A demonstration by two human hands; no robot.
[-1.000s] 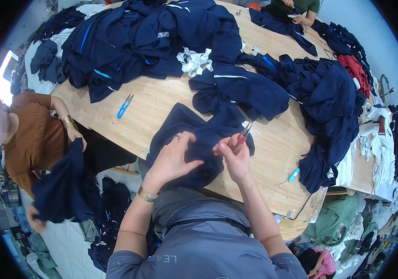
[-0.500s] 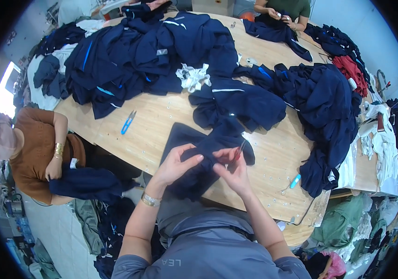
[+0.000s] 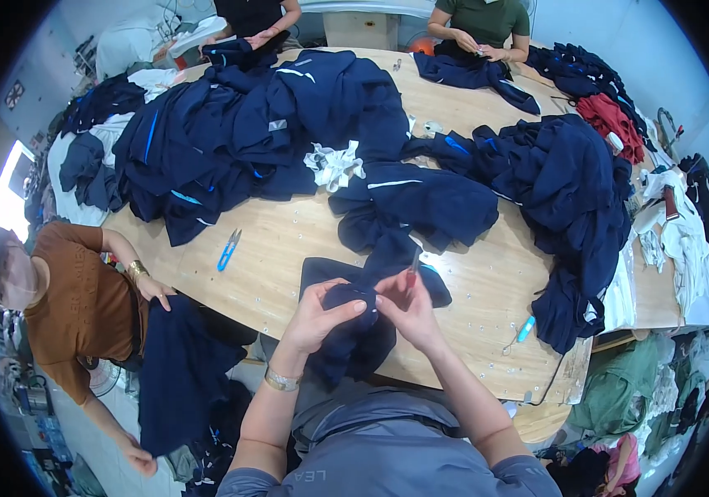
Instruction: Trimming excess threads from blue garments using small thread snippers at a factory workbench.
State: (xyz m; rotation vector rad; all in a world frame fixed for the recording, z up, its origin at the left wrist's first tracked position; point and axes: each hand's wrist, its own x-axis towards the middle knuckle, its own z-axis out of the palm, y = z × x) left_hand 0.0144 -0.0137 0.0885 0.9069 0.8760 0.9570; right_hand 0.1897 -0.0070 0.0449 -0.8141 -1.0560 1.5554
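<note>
I hold a navy garment (image 3: 353, 358) over the near edge of the table. My left hand (image 3: 313, 319) has its thumb and fingers closed on a bunched fold of it. Thumb to thumb with it, my right hand (image 3: 412, 315) pinches the same fold. Small red-handled thread snips (image 3: 412, 277) are tucked in my right hand, their metal tip pointing away from me. What lies between the fingertips is too small to make out. More navy cloth (image 3: 388, 255) stretches out on the table just beyond my hands.
Navy garments heap up at the back left (image 3: 230, 132) and right (image 3: 570, 178), with white strips (image 3: 335, 166) between. Blue thread snips (image 3: 229, 250) and a turquoise-handled tool (image 3: 526, 329) lie on the wooden table (image 3: 470, 348). A co-worker in brown (image 3: 81, 290) is at my left; others work across.
My right hand has come in to meet the left and now pinches the fold. The co-worker at left has spread a navy garment downward. My view has shifted slightly.
</note>
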